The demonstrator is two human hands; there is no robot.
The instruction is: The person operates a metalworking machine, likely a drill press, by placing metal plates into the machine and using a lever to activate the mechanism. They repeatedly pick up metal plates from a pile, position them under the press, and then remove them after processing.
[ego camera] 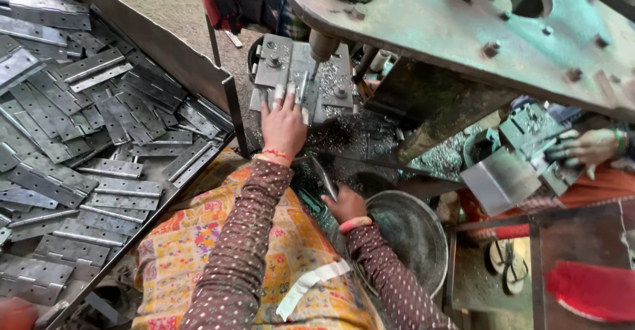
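swarf-strewn press bed (357, 135): your left hand (283, 126) lies flat, fingers spread, pinning the hinge plate (301, 85) under the punch (323, 44), risking crushed fingertips, while your right hand (345, 204) is closed on a lever (324, 178).

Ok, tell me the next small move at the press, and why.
Probably draw the left hand back off the metal piece. Its fingertips lie on the piece right beside the punch, while the right hand grips the lever lower down, so the fingers look too close.

Press head (463, 26) overhangs the die block (301, 72), with the ram (324, 44) close above. Tray wall (235, 115) bounds the left; metal basin (410, 234) blocks lower right.
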